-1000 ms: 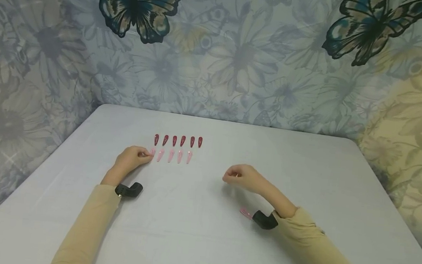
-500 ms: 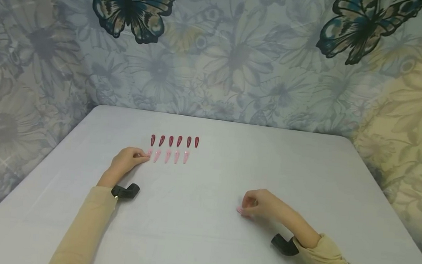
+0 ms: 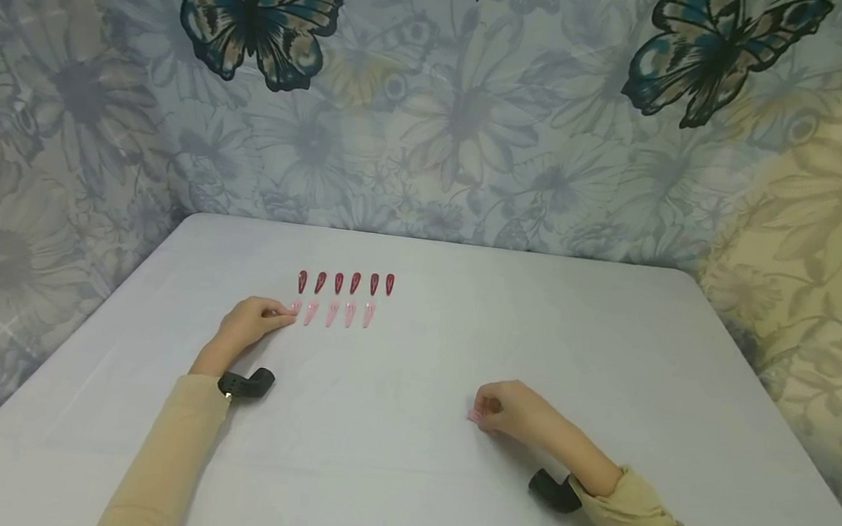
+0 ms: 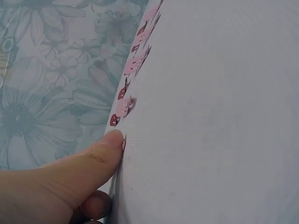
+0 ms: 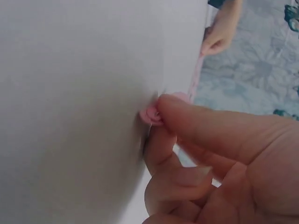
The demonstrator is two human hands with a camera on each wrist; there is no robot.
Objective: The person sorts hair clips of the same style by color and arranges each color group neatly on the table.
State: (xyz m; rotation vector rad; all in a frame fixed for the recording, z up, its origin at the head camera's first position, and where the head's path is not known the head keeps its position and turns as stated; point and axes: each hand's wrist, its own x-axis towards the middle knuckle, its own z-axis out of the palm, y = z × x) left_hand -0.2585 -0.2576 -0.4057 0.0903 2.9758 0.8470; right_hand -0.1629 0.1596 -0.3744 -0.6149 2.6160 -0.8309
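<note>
On the white table, several dark red snap hair clips (image 3: pixel 339 283) lie in a row, with a row of pink snap hair clips (image 3: pixel 332 314) in front of them. At the left end of the pink row, my left hand (image 3: pixel 250 321) pinches the end clip (image 3: pixel 295 306); its thumb (image 4: pixel 112 140) covers most of that clip in the left wrist view. Farther right and closer to me, my right hand (image 3: pixel 517 409) holds another pink hair clip (image 5: pixel 150 115) between thumb and fingertips, low over the tabletop. The fingers hide part of it.
The white tabletop (image 3: pixel 391 427) reaches back to a wall hung with butterfly and flower cloth (image 3: pixel 471 117). Black wrist cameras sit on the left wrist (image 3: pixel 247 383) and the right wrist (image 3: pixel 555 492).
My right hand has moved toward me and slightly right, and has taken hold of the pink hair clip that lay loose on the table. The left hand stays at the row's end.
</note>
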